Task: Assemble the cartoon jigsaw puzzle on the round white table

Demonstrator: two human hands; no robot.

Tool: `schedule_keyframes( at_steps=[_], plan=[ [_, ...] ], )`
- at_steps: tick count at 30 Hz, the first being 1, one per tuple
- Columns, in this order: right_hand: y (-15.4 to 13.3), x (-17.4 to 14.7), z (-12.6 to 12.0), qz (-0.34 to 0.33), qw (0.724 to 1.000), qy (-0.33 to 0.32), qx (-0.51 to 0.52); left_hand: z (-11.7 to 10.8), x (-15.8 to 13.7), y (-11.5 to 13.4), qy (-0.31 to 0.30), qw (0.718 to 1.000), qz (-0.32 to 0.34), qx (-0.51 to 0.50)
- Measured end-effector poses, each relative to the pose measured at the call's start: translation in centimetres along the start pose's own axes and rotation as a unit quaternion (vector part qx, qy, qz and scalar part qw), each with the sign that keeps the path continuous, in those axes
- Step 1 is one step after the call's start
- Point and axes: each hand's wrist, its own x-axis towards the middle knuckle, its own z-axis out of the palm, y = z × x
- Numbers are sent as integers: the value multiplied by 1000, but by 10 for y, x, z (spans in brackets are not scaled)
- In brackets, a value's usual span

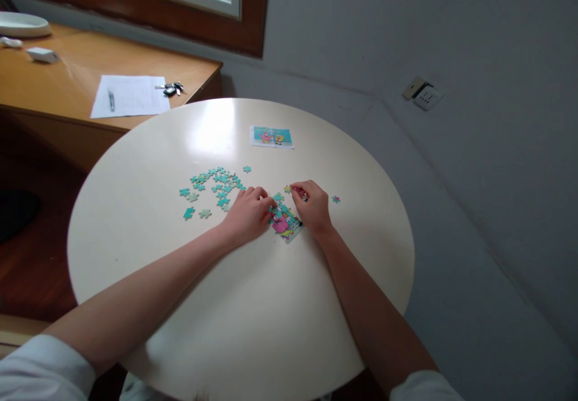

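Centrally, between the 2 hands, lies a partly joined jigsaw of thin, printed, probably cardboard pieces in teal, pink and yellow [282, 225], flat on a smooth, round, off-white table [217, 329]. It should handle as a light, stiff but loosely hinged sheet: the joints are likely to part if 1 corner is lifted, and the whole may slide on the glossy top. It is best steadied by light fingertip pressure on its outer edges; a loose piece is best taken by opposite rims, clear of its tabs. The left hand [251, 211], palm down with fingers loosely curled, touches the jigsaw's near-left edge; whether its fingertips pinch or merely press cannot be told. The right hand [315, 205] is bent at the upper right edge, thumb and forefinger brought close together; a small dark and red patch shows at its fingers, but whether it is gripped cannot be told. The hands are apart from each other. Just beyond the right fingertips lies 1 small yellow piece [288, 189]; to the right of that hand, 1 small pinkish-red piece [336, 198]. Beyond and left of the left hand spreads a cluster of loose teal and pale-green pieces [223, 179].
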Motion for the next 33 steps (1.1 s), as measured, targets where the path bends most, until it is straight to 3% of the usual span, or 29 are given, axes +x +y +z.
schedule_keyframes(
  at_steps=[10,17,24,33],
  plan=[
    [8,0,1,7,1000,22,20,-2,2,3,-11,999,-2,30],
    [9,0,1,7,999,31,30,-1,1,1,14,1000,11,-16],
    [14,4,-8,31,999,39,-6,-3,1,3,-11,999,9,-35],
    [26,4,-9,78,994,-49,-59,0,3,-2,-6,997,-19,-79]
  ],
)
